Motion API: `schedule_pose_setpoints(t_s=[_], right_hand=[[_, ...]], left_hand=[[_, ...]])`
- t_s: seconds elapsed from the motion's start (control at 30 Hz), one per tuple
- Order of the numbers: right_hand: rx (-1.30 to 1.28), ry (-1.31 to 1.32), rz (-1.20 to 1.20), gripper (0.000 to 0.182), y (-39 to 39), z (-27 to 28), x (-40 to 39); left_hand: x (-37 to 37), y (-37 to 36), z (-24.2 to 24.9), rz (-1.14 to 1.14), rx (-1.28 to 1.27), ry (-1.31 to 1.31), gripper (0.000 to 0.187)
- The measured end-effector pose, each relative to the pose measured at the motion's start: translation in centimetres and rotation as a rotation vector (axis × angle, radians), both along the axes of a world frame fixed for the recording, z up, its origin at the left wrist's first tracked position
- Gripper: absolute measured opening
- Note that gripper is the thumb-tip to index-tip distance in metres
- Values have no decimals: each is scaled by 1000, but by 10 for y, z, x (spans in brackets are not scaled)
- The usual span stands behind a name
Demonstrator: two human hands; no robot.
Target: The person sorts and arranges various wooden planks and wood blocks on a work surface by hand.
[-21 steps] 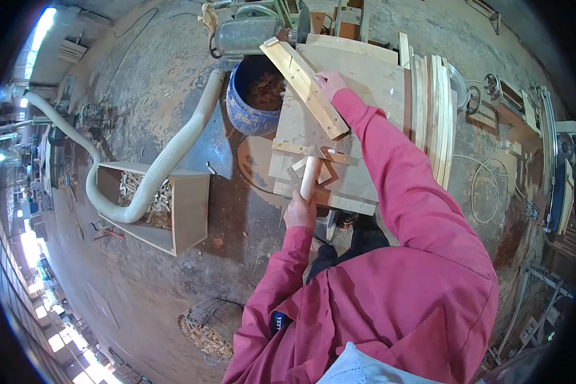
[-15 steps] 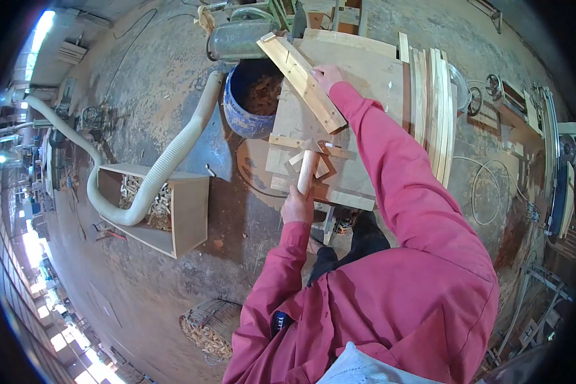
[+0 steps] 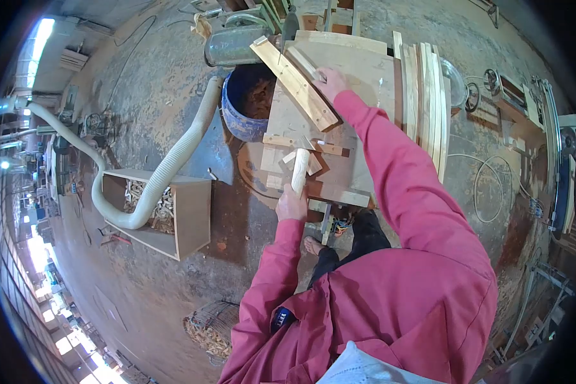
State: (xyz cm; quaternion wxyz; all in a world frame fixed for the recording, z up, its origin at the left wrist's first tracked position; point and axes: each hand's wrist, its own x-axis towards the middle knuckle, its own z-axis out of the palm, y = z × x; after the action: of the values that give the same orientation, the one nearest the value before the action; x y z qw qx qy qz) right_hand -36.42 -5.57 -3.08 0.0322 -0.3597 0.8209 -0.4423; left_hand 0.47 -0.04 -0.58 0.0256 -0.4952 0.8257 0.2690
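Note:
My left hand (image 3: 292,204) is closed around a pale wooden stick (image 3: 300,171) at the table's near edge. Small crossed wood pieces (image 3: 314,164) lie beside the stick's far end, where a grey pointed piece also shows. My right hand (image 3: 332,84) reaches over the wooden work table (image 3: 365,89), its fingers closed on the near end of a narrow wooden strip (image 3: 301,62). Alongside that strip a thicker board (image 3: 296,84) lies slanted, one end over the blue tub. A flat crosspiece (image 3: 329,148) rests nearer to me.
Left of the table stand a blue tub (image 3: 232,120) of wood scraps and a box (image 3: 192,221) with a ribbed hose (image 3: 166,160) over it. Long slats (image 3: 429,109) line the right side. A green machine (image 3: 237,43) stands behind; a wire basket (image 3: 208,329) sits on the floor.
My right hand has moved slightly away from the slanted board, and the narrow strip now shows between them. My left hand and the stick have shifted slightly left and stand more upright in view.

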Motion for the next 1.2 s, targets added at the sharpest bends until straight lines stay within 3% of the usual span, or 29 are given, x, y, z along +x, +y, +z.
schedule_pose_setpoints(t_s=[0.1, 0.2, 0.37, 0.6, 1.0, 1.1, 1.17, 1.2], right_hand=[[15, -78, 11, 28, 11, -2, 14], [132, 60, 2, 23, 2, 3, 13], [116, -223, 46, 28, -44, 4, -8], [122, -228, 36, 29, -78, 3, -26], [139, -183, 35, 28, -74, 3, -21], [164, -119, -15, 27, -82, -6, -38], [384, 128, -28, 29, -80, -17, -50], [392, 118, -30, 29, -71, -14, -44]], left_hand=[[5, 4, 9, 11, 19, -15, 51], [0, 1, 13, 13, 23, -32, 50], [-5, -1, 13, 12, 68, -7, 47], [-11, -1, 11, 42, 85, -24, 45], [-5, -1, -7, 52, 41, 1, 51], [-5, 1, -6, 14, -24, 20, 49], [0, 2, -9, 12, -38, 46, 50], [3, 5, -7, 9, -31, 37, 50]])
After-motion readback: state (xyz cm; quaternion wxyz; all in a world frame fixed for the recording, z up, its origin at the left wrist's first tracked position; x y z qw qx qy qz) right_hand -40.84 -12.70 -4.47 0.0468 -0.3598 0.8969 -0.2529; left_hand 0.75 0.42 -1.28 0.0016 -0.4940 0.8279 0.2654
